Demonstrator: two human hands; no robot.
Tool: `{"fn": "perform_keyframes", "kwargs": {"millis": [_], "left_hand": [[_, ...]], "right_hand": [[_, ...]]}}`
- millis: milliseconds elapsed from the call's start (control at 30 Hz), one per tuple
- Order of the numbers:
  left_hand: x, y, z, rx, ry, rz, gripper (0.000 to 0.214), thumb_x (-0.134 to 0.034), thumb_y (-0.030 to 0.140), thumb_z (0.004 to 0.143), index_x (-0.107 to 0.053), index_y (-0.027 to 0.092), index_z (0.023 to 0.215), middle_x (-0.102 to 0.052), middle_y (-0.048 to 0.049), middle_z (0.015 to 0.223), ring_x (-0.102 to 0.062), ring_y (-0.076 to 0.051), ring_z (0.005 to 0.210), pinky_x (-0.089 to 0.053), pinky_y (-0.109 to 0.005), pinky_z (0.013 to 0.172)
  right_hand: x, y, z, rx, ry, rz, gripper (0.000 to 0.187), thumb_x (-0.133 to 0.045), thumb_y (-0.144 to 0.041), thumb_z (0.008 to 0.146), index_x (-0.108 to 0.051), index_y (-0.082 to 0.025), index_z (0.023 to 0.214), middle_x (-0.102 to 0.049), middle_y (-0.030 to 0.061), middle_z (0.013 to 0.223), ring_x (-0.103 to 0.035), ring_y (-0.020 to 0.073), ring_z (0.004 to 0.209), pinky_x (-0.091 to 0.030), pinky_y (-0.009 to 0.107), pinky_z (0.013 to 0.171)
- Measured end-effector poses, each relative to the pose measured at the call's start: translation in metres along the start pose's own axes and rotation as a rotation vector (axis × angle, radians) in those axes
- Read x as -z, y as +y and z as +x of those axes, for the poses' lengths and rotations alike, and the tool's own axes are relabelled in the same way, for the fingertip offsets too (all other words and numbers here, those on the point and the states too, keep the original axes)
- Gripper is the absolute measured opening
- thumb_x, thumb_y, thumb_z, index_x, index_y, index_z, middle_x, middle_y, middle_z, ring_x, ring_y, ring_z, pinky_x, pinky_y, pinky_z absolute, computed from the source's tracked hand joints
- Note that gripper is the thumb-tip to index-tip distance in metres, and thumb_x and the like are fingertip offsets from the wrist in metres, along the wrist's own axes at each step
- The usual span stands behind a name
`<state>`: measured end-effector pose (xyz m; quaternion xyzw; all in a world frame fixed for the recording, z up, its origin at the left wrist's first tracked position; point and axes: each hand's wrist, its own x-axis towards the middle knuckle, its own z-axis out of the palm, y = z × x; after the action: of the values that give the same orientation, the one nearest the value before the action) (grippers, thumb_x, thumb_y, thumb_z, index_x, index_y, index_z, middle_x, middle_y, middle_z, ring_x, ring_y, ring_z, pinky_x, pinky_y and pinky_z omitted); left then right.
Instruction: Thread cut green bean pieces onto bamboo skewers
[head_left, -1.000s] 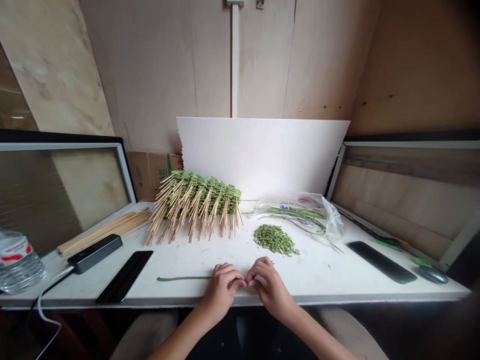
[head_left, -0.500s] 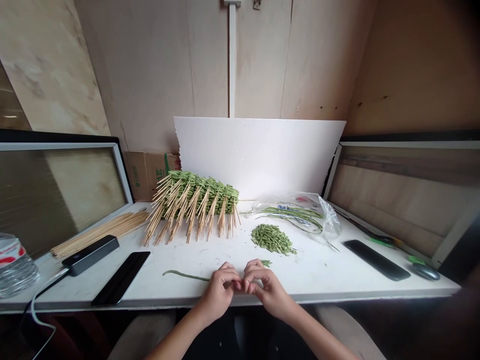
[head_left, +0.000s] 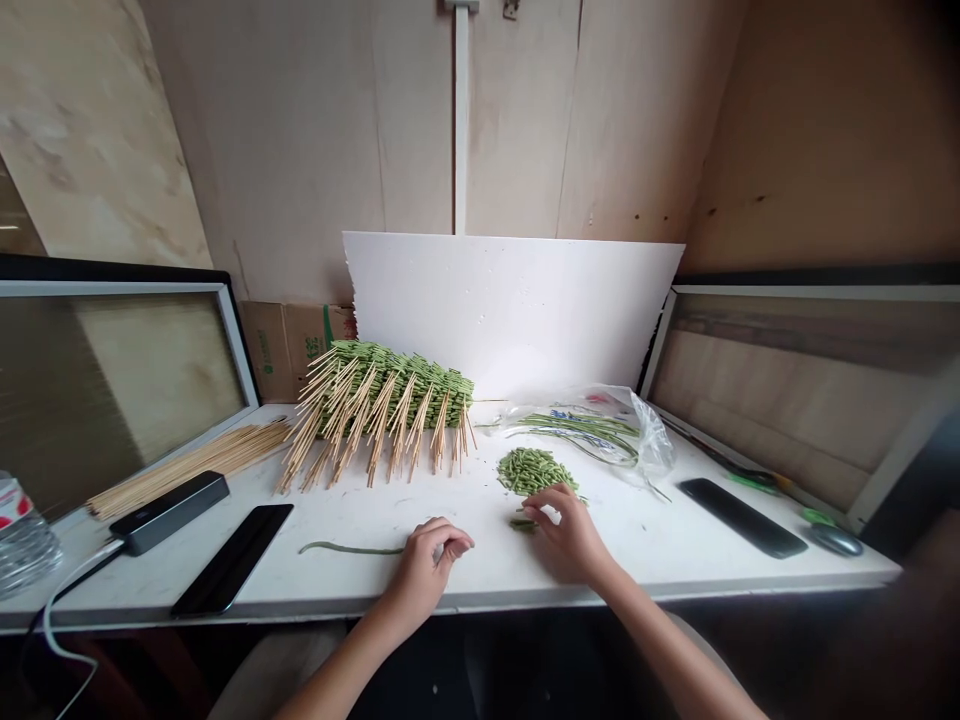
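Right hand (head_left: 564, 527) shifted rightward, beige wall (head_left: 315, 150) behind table (head_left: 637, 555).

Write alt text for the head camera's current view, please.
A bare left hand holds a long green stem, and the right hand is near a heap of short green pieces on a white table. Skewered green bundles lie farther back.

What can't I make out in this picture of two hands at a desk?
All in the head view:
Green strand: its right end is hidden by the left hand.
Right hand: anything between its fingertips is too small to tell.
Bottle: cut off by the left edge.
White cable: cut off by the bottom edge.
Clear bag: its folds and glare obscure some contents.
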<state>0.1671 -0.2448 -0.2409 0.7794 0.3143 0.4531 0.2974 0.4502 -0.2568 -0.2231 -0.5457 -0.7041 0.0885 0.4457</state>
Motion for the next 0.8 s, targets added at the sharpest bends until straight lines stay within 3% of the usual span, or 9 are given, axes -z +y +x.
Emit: {"fn": "perform_keyframes", "kwargs": {"millis": [200, 367, 500, 633, 800], "left_hand": [[0.000, 0.000, 0.000, 0.010, -0.003, 0.009, 0.030, -0.058, 0.036, 0.103, -0.076, 0.017, 0.088, -0.074, -0.0098, 0.088, -0.069, -0.022, 0.084, -0.050, -0.032, 0.078], [0.000, 0.000, 0.000, 0.012, -0.016, 0.015, 0.030, -0.058, 0.036, 0.104, -0.078, 0.017, 0.092, -0.074, -0.0099, 0.092, -0.069, -0.022, 0.087, -0.052, -0.032, 0.081], [-0.001, -0.003, 0.000, -0.029, -0.014, 0.055, 0.032, -0.050, 0.031, 0.107, -0.079, 0.018, 0.109, -0.073, -0.0109, 0.096, -0.070, -0.022, 0.090, -0.054, -0.033, 0.080], [-0.003, -0.005, -0.001, -0.082, 0.025, 0.090, 0.030, -0.050, 0.024, 0.105, -0.076, 0.020, 0.120, -0.075, -0.0101, 0.099, -0.072, -0.022, 0.090, -0.057, -0.035, 0.084], [-0.005, -0.006, -0.006, -0.105, 0.089, 0.166, 0.032, -0.060, 0.021, 0.100, -0.071, 0.024, 0.130, -0.079, -0.0064, 0.097, -0.073, -0.023, 0.096, -0.058, -0.038, 0.091]], "right_hand": [[-0.005, 0.003, -0.002, 0.131, -0.022, -0.107, 0.020, -0.068, -0.039, 0.096, -0.082, -0.026, 0.088, -0.075, 0.0105, 0.098, -0.059, 0.0336, 0.107, -0.050, 0.050, 0.093], [-0.004, 0.007, -0.001, 0.110, -0.041, -0.088, 0.023, -0.069, -0.044, 0.095, -0.083, -0.025, 0.092, -0.075, 0.0111, 0.100, -0.061, 0.0324, 0.104, -0.051, 0.050, 0.091], [-0.001, 0.003, -0.001, 0.084, -0.032, -0.065, 0.027, -0.066, -0.046, 0.097, -0.081, -0.024, 0.093, -0.075, 0.0109, 0.100, -0.061, 0.0323, 0.102, -0.051, 0.049, 0.092], [-0.004, -0.019, -0.005, 0.077, -0.044, 0.010, 0.029, -0.061, -0.047, 0.101, -0.079, -0.024, 0.100, -0.075, 0.0107, 0.101, -0.060, 0.0317, 0.104, -0.050, 0.049, 0.093], [-0.025, -0.059, -0.018, 0.177, -0.180, 0.165, 0.023, -0.071, -0.042, 0.096, -0.076, -0.026, 0.111, -0.074, 0.0083, 0.097, -0.060, 0.0279, 0.100, -0.053, 0.042, 0.087]]}}
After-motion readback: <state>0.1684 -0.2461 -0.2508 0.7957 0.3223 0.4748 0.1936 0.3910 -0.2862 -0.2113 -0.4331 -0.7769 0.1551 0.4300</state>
